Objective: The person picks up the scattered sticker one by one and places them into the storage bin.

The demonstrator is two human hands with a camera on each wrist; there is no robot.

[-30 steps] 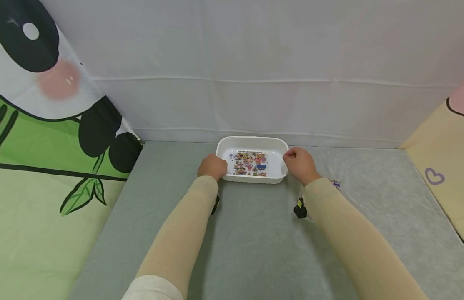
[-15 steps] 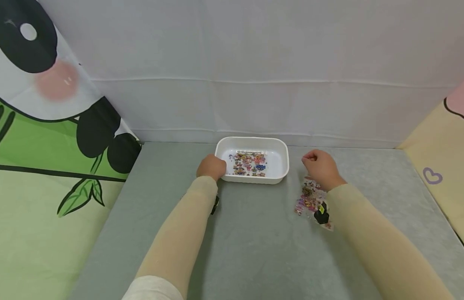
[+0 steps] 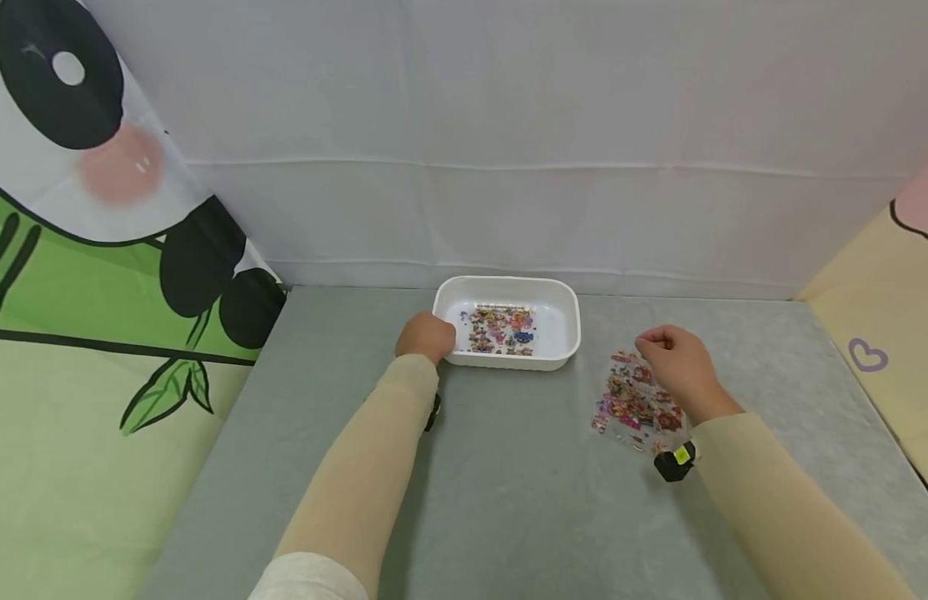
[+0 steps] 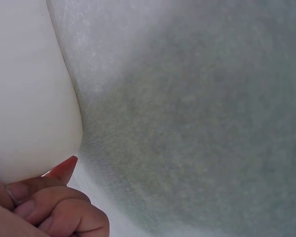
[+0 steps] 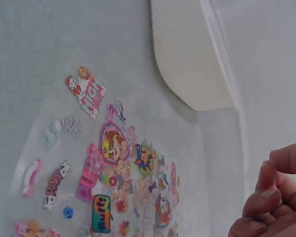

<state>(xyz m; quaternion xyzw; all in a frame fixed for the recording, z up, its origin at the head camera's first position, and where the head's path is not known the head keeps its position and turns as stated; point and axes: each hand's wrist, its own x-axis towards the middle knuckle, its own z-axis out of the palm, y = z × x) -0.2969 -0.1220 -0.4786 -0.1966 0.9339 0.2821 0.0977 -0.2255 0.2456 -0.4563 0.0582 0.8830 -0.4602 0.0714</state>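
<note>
My left hand (image 3: 426, 336) grips the left end of a white rectangular plastic tray (image 3: 564, 321); its curled fingers (image 4: 64, 210) lie against the tray's outside in the left wrist view. Inside the tray is a sheet of small colourful cartoon stickers (image 3: 501, 329). To the right, a clear sticker sheet (image 3: 629, 404) lies on the table. My right hand (image 3: 681, 367) hovers over this sheet's upper right part and hides some of it. In the right wrist view the thumb and index fingertip meet, the other fingers (image 5: 261, 202) curl, and nothing shows between them.
A grey cloth-covered table (image 3: 501, 483) spreads below the arms. Close behind the tray rises a white fabric backdrop (image 3: 539, 208). Printed panels stand at the left (image 3: 208, 317) and right (image 3: 869, 354). A small black wrist device (image 3: 674, 462) sits at the right sleeve.
My right hand has moved from the tray's right end to the right and towards me, uncovering the sticker sheet that was mostly hidden under the forearm. The left hand stays at the tray.
</note>
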